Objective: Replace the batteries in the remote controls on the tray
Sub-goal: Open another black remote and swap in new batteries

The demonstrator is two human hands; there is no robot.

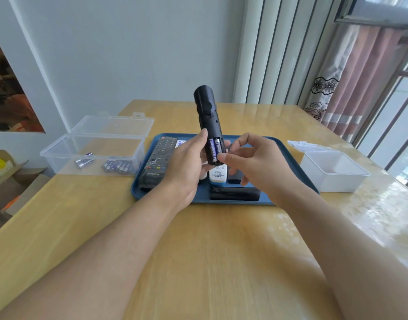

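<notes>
My left hand (186, 167) holds a black remote (206, 112) upright above the blue tray (288, 153), its back facing me. The battery bay is uncovered and two blue batteries (214, 150) sit side by side in it. My right hand (256, 162) is beside the remote with its thumb tip pressing on the lower end of the batteries; its other fingers are spread and hold nothing. On the tray lie a long black remote (158, 160) at the left, a white remote (218, 175) in the middle and a black remote (234, 192) near the front edge.
A clear lidded box (94, 144) with several blue batteries (117, 166) stands left of the tray. A white box (332, 169) with its lid back sits to the right. Cardboard boxes (11, 181) are on the floor at the left, curtains and a window at the right.
</notes>
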